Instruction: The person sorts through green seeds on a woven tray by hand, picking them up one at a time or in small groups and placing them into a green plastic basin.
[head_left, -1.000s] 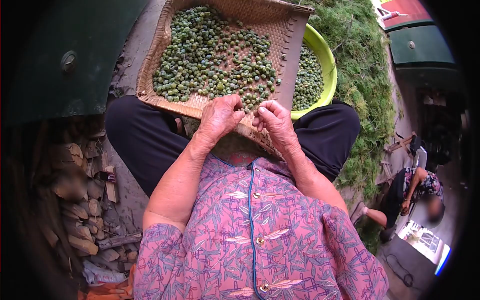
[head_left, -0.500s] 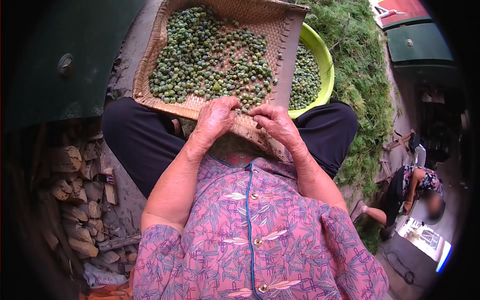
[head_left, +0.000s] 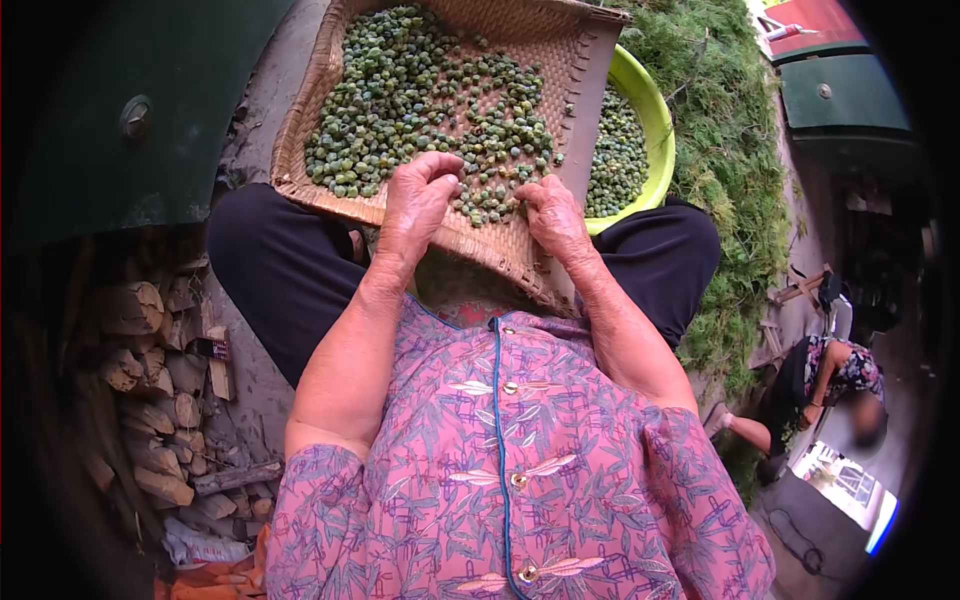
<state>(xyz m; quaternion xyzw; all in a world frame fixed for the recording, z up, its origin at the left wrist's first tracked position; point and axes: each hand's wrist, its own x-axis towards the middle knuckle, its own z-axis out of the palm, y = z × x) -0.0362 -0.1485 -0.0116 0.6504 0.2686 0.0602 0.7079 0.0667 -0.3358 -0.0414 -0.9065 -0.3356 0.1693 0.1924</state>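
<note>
A woven basket tray (head_left: 455, 228) rests across my lap, tilted, with many small round green fruits (head_left: 375, 110) spread over its bottom. My left hand (head_left: 418, 200) is over the near edge of the tray, thumb and forefinger drawn together just above the fruits. To its right, my right hand (head_left: 556, 215) reaches in beside the tray's flat strip, its fingers bent and pressed together at a small cluster of fruits. What either set of fingertips holds, I cannot tell. A lime-green basin (head_left: 655, 125), holding more of the same fruits, stands partly behind the tray's right side.
Feathery green branches (head_left: 725, 180) lie along the right. Split firewood (head_left: 160, 400) is stacked at left, below a dark green panel (head_left: 70, 120). Another person (head_left: 840, 370) bends down at far right. An orange cloth (head_left: 215, 580) lies at lower left.
Both hands have moved forward from the near rim, farther over the tray, and slightly apart. The tray and basin appear shifted slightly in view.
</note>
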